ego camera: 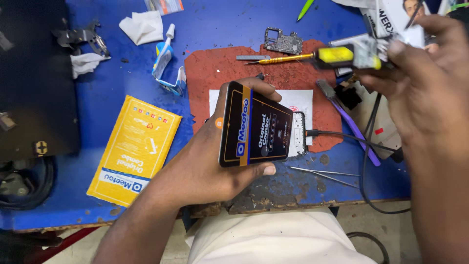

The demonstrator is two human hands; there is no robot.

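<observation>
Two hands work over the blue desk [122, 73]. At frame centre the left hand [205, 166] has its fingers [266, 169] wrapped around a black phone screen [254, 126] with a gold stripe, held above a phone frame [299, 134] with a cable [342, 136] plugged in. At upper right the right hand [420, 83] pinches a small yellow-and-grey tool [349, 56]. A yellow packet [134, 149] lies at left, tweezers [325, 174] at lower right, a screwdriver [281, 59] and circuit board [282, 41] on the red mat [215, 68].

The right hand [430, 93] is blurred, its grip on the yellow tool [349, 56] unclear.
</observation>
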